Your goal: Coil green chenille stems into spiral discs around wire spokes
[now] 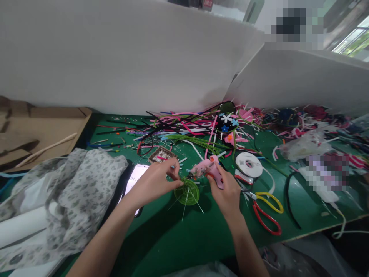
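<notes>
My left hand (160, 176) pinches the upper edge of a green coiled disc (188, 195) between thumb and fingers. Thin pale strands stick out from the disc's middle toward me. A pink glue gun (201, 169), smeared with residue, is in my right hand (229, 192), the fingers wrapped round its handle. Its dark nozzle points left and sits close to the disc's upper edge, by my left fingertips; whether it touches is hard to tell. Behind my left hand lies a patterned square pad (161, 154).
On the green table lie scissors (266, 215) with red and yellow handles, a white ribbon spool (248, 165) and a lit phone (135, 177). Pink, black and green stems (184, 127) are heaped behind. Floral cloth (83, 192) and a cardboard box (43, 127) are at left.
</notes>
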A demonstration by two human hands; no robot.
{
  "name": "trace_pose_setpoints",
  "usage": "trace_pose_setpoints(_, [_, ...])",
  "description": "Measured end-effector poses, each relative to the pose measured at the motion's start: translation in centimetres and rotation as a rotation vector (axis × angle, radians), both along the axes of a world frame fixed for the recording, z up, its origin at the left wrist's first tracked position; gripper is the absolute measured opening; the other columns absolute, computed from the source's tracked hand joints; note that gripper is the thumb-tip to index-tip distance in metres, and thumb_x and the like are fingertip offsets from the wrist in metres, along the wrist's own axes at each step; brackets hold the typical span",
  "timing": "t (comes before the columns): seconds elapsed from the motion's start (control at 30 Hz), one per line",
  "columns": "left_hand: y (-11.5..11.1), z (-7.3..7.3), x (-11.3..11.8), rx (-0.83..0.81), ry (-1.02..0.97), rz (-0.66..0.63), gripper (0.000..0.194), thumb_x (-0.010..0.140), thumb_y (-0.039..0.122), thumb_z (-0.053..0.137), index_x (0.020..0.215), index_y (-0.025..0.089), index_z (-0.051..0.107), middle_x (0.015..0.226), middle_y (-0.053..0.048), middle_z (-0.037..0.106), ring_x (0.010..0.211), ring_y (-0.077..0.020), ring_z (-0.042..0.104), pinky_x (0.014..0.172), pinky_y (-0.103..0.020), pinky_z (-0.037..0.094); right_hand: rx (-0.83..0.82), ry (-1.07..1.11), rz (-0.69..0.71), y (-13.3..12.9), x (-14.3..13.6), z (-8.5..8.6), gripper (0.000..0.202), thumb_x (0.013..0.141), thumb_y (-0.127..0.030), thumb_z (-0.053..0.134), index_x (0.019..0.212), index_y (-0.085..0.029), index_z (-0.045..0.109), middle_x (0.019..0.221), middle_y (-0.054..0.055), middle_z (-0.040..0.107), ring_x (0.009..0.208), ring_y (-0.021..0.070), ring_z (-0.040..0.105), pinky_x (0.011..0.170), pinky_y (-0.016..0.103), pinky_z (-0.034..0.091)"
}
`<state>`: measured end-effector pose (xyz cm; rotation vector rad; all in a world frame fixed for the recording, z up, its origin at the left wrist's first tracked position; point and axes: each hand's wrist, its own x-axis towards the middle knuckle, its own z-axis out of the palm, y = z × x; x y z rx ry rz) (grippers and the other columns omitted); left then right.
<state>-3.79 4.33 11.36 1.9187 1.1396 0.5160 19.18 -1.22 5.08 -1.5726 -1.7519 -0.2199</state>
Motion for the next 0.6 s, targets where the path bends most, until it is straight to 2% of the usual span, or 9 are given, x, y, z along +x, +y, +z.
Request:
trace_pose_setpoints(0.13, [-0.01,0.05,0.01,-0.002,0.003,0.003,0.021,0.074,0.025,0.067,0.076,0.023,0.046,0.075,0.004,0.067,0.080,-0.0175,0.067,0.067,-0.026,0.045,-0.011,0.009,-0.006,0.04,0.00,0.01,0.035,0.090,-0.025,0.053,0.125,-0.020,0.054,0.099,0.010,0.069,0.084,0.0223,0.065,0.074,0.036,0.053])
trace_pose_setpoints(0.6, [0.05,0.01,-0.02,-0.068,-0.002,0.024,0.014,0.073,0.026,0.067,0.080,0.023,0.055,0.075,0.005,0.071,0.080,-0.0180,0.069,0.069,-0.026,0.046,0.033,-0.017,-0.020,0.20,0.38,-0.44,0.033,0.089,-0.026,0.056,0.119,-0.014,0.058,0.096,0.013,0.070,0.083,0.0229,0.065,0.072,0.035,0.053])
